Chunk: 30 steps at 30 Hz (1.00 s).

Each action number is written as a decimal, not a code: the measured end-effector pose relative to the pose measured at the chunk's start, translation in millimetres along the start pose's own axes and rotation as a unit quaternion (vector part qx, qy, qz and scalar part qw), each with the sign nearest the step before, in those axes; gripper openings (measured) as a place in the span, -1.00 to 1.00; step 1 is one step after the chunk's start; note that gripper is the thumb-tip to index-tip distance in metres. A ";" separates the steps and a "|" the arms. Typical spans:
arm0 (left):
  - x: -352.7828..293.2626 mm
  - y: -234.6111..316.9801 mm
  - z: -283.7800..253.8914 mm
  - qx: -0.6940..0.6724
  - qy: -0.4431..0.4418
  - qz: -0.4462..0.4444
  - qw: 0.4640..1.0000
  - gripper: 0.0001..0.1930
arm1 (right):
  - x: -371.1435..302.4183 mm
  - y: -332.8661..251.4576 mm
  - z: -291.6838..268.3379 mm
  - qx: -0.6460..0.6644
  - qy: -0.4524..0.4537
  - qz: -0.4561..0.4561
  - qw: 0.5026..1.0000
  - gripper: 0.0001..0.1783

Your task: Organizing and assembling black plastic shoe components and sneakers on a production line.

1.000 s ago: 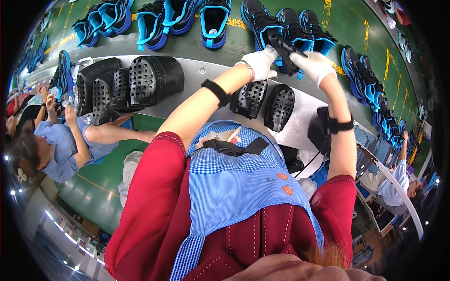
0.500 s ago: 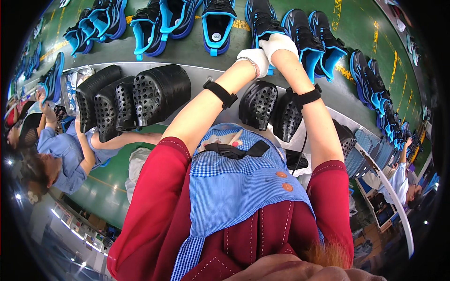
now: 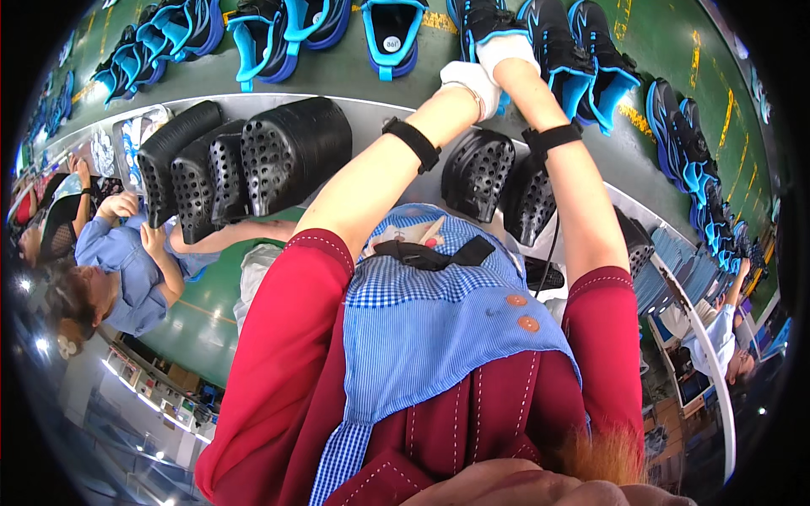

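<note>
My left hand point(image 3: 472, 87) and my right hand point(image 3: 508, 56), both in white gloves, are close together at the heel of a black-and-blue sneaker point(image 3: 483, 17) on the grey-green work surface. The right hand lies over the shoe's collar, fingers curled in. Just below it, the left hand is closed at the heel, its fingertips mostly hidden. A strip of bright blue shows beside the gloves. To the right stand more sneakers point(image 3: 553, 42) of the same kind, heels toward me. On the left another sneaker point(image 3: 392, 38) shows its opening and a round white label inside.
Black perforated foot-shaped forms stand along the near edge, a group at left point(image 3: 287, 156) and others point(image 3: 478, 173) between my forearms. A co-worker point(image 3: 126, 278) in blue sits at left. Blue-grey sheets point(image 3: 671, 282) are stacked at right, and another person point(image 3: 713, 337) is beyond them.
Both hands have shifted slightly right and farther away, still at the same sneaker. The left co-worker's raised hand has let go of a sneaker and come down.
</note>
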<state>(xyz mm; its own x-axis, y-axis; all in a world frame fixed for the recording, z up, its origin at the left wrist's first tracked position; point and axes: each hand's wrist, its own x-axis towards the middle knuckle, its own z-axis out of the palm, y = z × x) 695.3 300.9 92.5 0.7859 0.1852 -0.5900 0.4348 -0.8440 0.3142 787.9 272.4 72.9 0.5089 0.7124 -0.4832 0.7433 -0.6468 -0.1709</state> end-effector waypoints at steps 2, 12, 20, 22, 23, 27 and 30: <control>-6.8 -5.6 -0.7 0.023 0.036 0.034 0.999 -0.70 | -20.3 -12.6 -32.8 0.056 -0.027 0.014 0.998 -0.45; -50.1 -63.8 -9.4 0.058 0.040 -0.026 0.997 -0.60 | -236.1 6.5 -3.6 0.041 -0.085 -0.108 0.990 -0.44; -118.5 -20.5 2.0 -0.039 0.368 0.031 0.928 -0.48 | -256.1 10.0 23.3 0.056 -0.033 -0.124 0.990 -0.40; -122.7 -15.5 11.7 -0.117 0.384 0.046 0.915 -0.50 | -265.9 15.6 10.1 0.097 -0.015 -0.133 0.986 -0.43; -123.9 -13.2 15.7 -0.196 0.393 0.064 0.896 -0.51 | -272.3 18.7 1.1 0.139 0.000 -0.138 0.981 -0.45; -135.8 15.3 21.8 -0.534 0.245 -0.038 0.808 -0.53 | -291.3 31.9 -35.7 0.280 0.015 -0.194 0.940 -0.36; -156.5 37.0 11.9 -0.786 -0.020 0.014 0.617 -0.43 | -298.7 31.3 -51.9 0.281 0.067 -0.262 0.921 -0.37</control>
<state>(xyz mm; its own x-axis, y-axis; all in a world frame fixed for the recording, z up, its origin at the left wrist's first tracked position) 583.2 234.6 187.7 0.8053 0.1419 -0.5756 0.3352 0.6919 0.6395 681.7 53.5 256.5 0.2217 0.9695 -0.1049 0.5788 -0.2174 -0.7860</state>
